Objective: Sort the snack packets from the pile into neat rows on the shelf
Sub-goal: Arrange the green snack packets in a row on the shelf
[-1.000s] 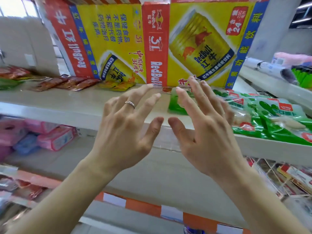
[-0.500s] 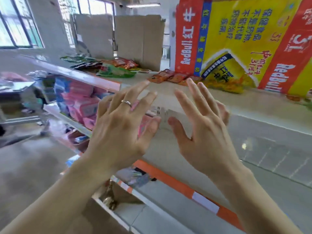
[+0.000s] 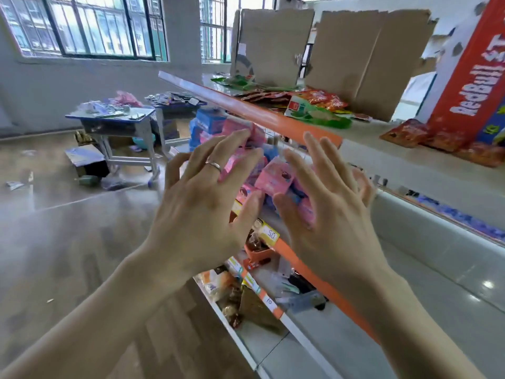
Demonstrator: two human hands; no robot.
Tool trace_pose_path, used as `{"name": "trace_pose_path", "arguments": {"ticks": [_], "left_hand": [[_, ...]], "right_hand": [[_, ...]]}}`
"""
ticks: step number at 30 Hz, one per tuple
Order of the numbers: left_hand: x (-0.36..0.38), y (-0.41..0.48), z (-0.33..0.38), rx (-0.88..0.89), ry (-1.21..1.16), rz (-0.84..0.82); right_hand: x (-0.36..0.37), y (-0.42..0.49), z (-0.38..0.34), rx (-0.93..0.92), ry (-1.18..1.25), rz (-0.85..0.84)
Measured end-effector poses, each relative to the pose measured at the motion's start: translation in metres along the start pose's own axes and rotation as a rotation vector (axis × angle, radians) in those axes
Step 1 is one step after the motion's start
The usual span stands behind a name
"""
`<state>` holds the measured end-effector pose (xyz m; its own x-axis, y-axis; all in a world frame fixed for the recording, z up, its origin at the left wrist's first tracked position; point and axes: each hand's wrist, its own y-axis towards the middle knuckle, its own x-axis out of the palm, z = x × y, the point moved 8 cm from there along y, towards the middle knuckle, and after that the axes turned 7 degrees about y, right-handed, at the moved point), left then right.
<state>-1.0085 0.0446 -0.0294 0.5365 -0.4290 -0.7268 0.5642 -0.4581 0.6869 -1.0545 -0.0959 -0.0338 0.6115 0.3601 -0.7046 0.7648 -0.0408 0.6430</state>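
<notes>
- Panned left along shelf (image 3: 246,110) since prior frames; lost from view: green packet rows right of Red Bull carton (image 3: 464,86).
- Now in view left of carton: unsorted snack pile (image 3: 308,103), lying on shelf.
- Left hand (image 3: 202,217), right hand (image 3: 330,228): raised below-left of carton, short of pile, spread-fingered, empty as before.
- Judged: next pick-up pending.

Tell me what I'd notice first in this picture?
Two bare hands, the left hand and the right hand, spread open mid-picture, holding nothing. Behind them are bright pink packs; on the shelf above lies a jumbled pile of snack packets, red and green, left of a big red box.
</notes>
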Motion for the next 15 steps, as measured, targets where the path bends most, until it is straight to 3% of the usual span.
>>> {"name": "trace_pose_path", "arguments": {"ticks": [15], "left_hand": [[0.071, 0.026, -0.157, -0.173, 0.224, -0.123]], "right_hand": [[0.161, 0.117, -0.014, -0.091, 0.247, -0.089]]}}
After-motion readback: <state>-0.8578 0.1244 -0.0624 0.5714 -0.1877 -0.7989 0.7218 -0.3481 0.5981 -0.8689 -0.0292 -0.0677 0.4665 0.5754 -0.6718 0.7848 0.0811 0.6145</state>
